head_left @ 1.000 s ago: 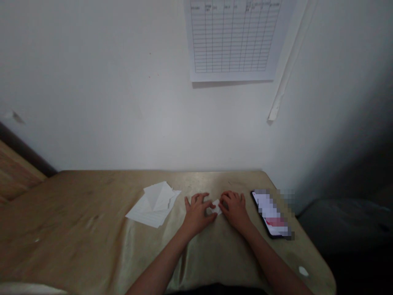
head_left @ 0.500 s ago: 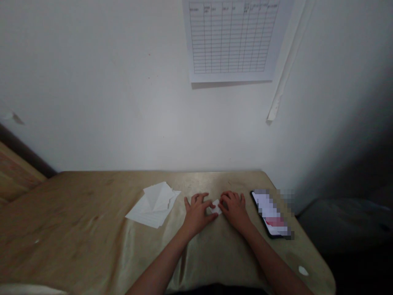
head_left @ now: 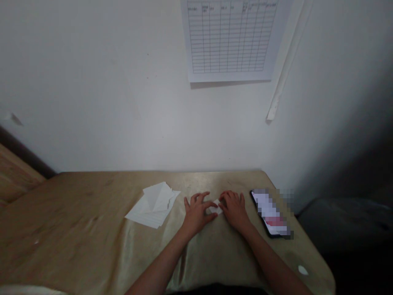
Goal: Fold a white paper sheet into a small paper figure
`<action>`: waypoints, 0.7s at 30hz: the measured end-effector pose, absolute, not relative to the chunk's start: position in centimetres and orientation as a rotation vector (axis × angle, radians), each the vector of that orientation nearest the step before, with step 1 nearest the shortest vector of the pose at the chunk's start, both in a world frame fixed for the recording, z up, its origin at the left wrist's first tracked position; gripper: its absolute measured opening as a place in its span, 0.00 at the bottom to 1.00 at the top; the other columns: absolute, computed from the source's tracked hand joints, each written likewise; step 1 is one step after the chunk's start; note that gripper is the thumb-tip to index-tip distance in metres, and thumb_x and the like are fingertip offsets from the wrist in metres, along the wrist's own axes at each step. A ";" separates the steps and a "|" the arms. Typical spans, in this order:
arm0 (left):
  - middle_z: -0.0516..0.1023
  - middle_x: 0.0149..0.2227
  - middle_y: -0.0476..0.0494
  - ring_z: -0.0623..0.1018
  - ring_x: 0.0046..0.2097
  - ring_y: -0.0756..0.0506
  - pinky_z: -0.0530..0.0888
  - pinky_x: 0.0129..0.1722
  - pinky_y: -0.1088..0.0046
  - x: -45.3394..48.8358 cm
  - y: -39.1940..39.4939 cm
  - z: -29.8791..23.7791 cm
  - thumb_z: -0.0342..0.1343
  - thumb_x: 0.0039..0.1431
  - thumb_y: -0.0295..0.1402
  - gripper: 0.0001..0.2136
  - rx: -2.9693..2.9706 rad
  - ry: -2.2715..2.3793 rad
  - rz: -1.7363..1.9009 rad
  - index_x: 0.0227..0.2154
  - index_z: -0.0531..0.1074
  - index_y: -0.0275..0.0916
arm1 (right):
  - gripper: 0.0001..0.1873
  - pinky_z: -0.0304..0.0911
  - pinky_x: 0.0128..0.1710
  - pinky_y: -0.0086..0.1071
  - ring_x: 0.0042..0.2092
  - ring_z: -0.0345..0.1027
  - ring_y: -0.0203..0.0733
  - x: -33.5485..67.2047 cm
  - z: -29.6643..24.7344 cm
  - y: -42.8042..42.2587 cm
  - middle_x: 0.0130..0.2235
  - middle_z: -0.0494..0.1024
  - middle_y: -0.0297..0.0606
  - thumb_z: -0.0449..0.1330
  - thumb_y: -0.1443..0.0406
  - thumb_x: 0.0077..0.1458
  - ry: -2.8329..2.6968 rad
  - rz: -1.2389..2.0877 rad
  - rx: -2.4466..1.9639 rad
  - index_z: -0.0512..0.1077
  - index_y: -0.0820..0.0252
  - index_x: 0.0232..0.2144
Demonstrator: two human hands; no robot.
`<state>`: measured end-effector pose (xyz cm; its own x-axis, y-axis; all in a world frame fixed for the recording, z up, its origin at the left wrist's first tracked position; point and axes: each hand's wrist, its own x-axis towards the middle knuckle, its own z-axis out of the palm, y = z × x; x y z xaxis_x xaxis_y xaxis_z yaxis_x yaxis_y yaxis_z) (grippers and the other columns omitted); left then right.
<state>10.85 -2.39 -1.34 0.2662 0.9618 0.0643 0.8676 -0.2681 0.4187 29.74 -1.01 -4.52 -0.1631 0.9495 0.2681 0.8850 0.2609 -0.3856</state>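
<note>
A small piece of folded white paper (head_left: 216, 206) lies on the table between my two hands. My left hand (head_left: 199, 209) comes at it from the left, thumb and index finger on its edge and the other fingers spread. From the other side my right hand (head_left: 233, 208) grips its right edge, the fingers curled over it. Part of the paper is covered by my fingertips. Left of my hands rests a stack of white paper sheets (head_left: 145, 216), with a creased piece on top.
A phone (head_left: 266, 211) with a lit screen lies at the right, partly blurred out. Nearer the right corner is a small white scrap (head_left: 303, 270). The table (head_left: 76, 229) meets a wall carrying a printed chart (head_left: 230, 41). A wooden piece (head_left: 18, 172) stands far left.
Only slight finger movement shows around the small paper. Both hands stay in nearly the same place; the view has shifted a little.
</note>
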 end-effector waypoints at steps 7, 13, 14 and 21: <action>0.63 0.68 0.58 0.56 0.70 0.29 0.39 0.65 0.27 10.6 -2.4 -1.8 0.68 0.55 0.46 0.14 2.254 1.719 0.461 0.45 0.80 0.69 | 0.09 0.42 0.65 0.63 0.57 0.65 0.52 30.0 -4.4 -1.1 0.53 0.75 0.41 0.53 0.62 0.65 -2.114 0.203 -1.639 0.71 0.51 0.45; 0.63 0.69 0.58 0.57 0.69 0.30 0.41 0.65 0.27 10.7 -2.5 -1.6 0.67 0.55 0.47 0.14 2.246 1.744 0.466 0.45 0.79 0.69 | 0.16 0.37 0.67 0.64 0.61 0.63 0.55 30.3 -3.8 -1.6 0.56 0.74 0.42 0.61 0.56 0.59 -2.129 0.297 -1.590 0.71 0.51 0.48; 0.63 0.69 0.57 0.57 0.70 0.30 0.42 0.65 0.27 10.7 -2.5 -1.6 0.68 0.55 0.47 0.14 2.245 1.746 0.470 0.45 0.79 0.69 | 0.17 0.37 0.67 0.64 0.61 0.62 0.55 30.3 -3.8 -1.6 0.56 0.74 0.41 0.62 0.56 0.58 -2.122 0.312 -1.595 0.71 0.51 0.49; 0.63 0.69 0.55 0.58 0.69 0.31 0.41 0.64 0.26 10.8 -2.6 -1.9 0.68 0.55 0.45 0.15 2.258 1.741 0.481 0.46 0.78 0.68 | 0.17 0.34 0.68 0.61 0.61 0.63 0.53 30.5 -3.7 -1.2 0.56 0.74 0.39 0.66 0.59 0.53 -2.009 0.473 -1.588 0.74 0.51 0.46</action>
<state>10.79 -2.62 -1.93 0.2318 0.9669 0.1070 0.8846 -0.2553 0.3902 30.45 -1.22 -3.70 -0.1679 0.9675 0.1892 0.7816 0.2476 -0.5726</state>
